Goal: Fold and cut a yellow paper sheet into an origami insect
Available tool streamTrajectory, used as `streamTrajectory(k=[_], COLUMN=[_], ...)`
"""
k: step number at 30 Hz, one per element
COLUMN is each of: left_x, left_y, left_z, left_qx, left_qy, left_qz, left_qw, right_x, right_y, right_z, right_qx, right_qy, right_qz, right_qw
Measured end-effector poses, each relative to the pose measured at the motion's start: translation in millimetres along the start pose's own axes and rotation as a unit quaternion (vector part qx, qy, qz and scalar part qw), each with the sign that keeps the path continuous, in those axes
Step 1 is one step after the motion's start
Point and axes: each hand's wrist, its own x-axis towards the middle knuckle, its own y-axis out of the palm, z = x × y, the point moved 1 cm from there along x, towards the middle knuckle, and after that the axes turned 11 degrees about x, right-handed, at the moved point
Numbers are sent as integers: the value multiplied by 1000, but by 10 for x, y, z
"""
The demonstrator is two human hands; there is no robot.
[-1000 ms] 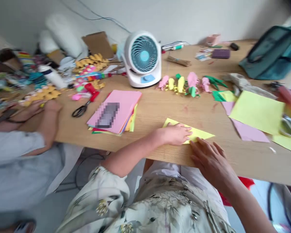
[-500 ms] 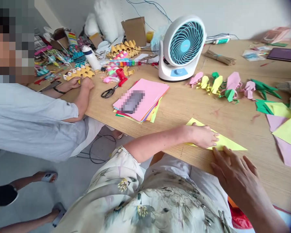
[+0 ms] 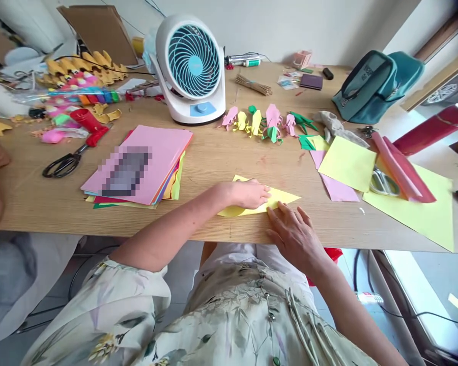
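A folded sheet of yellow paper (image 3: 286, 196) lies near the table's front edge, its long point toward the right. My left hand (image 3: 250, 194) rests on top of it, fingers laid down over the paper and holding nothing; it covers the sheet's middle. On the sheet's lower edge are the fingertips of my right hand (image 3: 293, 229), which is open with its fingers spread. At the left end a corner of the paper curls up slightly.
Left of my arm is a stack of coloured paper (image 3: 156, 152) with a blurred dark object on it. Beyond stand a white fan (image 3: 194, 66) and folded paper figures (image 3: 272, 119). Scissors (image 3: 383, 182), loose sheets (image 3: 347, 162) and a teal bag (image 3: 377, 86) lie rightward.
The view has swung to the right, so the teal bag and scissors on the right now show. Both hands stay on the yellow paper; its left corner now curls up.
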Motion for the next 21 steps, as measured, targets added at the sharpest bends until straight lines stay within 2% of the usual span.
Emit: streamTrajectory(k=[3,14,21], left_x=[14,1,17], left_y=[-11,-21,-15], left_z=[24,34,21], left_qx=[4,42,73], left_qy=[23,56,52], left_qz=[23,36,43], left_qw=[999,997,995], right_x=[1,-3,57], right_y=[-30,-93,-51], right_z=[39,87,197], right_qx=[3,26,60], right_qy=[3,3,23], right_qz=[2,13,-16], right_qw=[1000,1000,998])
